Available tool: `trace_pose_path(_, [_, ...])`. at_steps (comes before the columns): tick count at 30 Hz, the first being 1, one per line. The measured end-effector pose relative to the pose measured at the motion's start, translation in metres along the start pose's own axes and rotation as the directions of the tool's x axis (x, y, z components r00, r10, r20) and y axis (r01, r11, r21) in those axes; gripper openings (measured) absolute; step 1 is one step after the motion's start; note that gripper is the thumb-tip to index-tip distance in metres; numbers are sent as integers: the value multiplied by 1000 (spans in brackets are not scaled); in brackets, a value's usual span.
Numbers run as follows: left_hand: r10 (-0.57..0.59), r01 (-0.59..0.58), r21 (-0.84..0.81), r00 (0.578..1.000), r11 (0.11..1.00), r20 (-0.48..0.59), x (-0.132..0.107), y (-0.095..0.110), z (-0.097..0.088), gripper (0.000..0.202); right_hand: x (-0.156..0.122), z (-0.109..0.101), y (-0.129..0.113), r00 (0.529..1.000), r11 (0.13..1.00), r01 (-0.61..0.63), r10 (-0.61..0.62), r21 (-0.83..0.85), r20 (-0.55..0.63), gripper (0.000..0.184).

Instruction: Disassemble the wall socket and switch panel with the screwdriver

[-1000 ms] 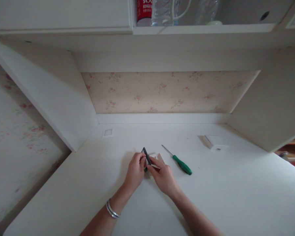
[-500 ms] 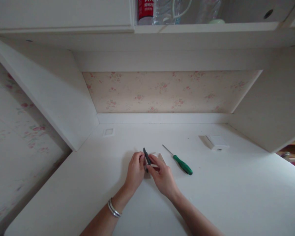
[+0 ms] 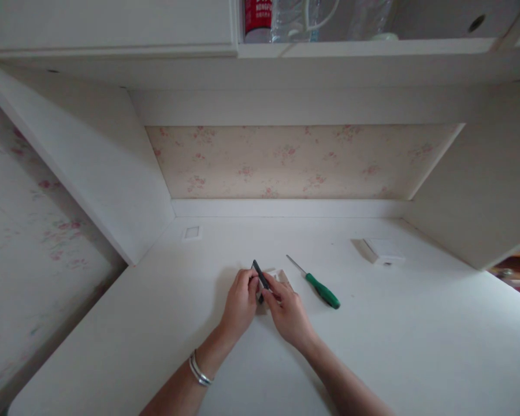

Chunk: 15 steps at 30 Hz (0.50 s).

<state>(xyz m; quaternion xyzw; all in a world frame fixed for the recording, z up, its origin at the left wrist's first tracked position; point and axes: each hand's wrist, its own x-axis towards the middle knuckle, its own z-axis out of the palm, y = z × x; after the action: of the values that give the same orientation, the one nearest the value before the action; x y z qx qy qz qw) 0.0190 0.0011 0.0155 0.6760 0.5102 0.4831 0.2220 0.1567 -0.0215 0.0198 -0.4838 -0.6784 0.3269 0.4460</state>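
Note:
Both my hands meet at the middle of a white desk (image 3: pixel 416 346). My left hand (image 3: pixel 239 303), with silver bangles on its wrist, is closed on a slim dark tool (image 3: pixel 259 270) that sticks up between the hands. My right hand (image 3: pixel 288 311) is closed on a small white plastic piece (image 3: pixel 278 274), part of which shows past the fingers. The tool's lower end and most of the white piece are hidden by my fingers. A green-handled screwdriver (image 3: pixel 322 290) lies on the desk just right of my right hand.
A white square box (image 3: pixel 382 251) sits at the back right of the desk, and a small square frame (image 3: pixel 191 233) at the back left. White side panels close in both sides. A shelf above holds a red-labelled bottle (image 3: pixel 257 17) and clear bottles.
My hands stay in the same spot. My right fingers have shifted slightly closer over the white piece; the dark tool stays between the hands.

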Motion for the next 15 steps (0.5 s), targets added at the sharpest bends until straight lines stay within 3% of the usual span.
trace_pose_path(5, [-27, 27, 26, 999, 999, -25, -1, 3, -1, 18, 1, -2, 0, 1000, 999, 13, -13, -41, 11, 40])
trace_pose_path(11, [60, -61, 36, 998, 997, 17, -4, 3, -1, 18, 2, -5, -3, 1000, 999, 12, -11, -38, 16, 38])
trace_pose_path(15, [21, -20, 28, 1000, 999, -18, -3, 2, -1, 17, 2, -7, -5, 999, 997, 30, -28, -66, 24, 37])
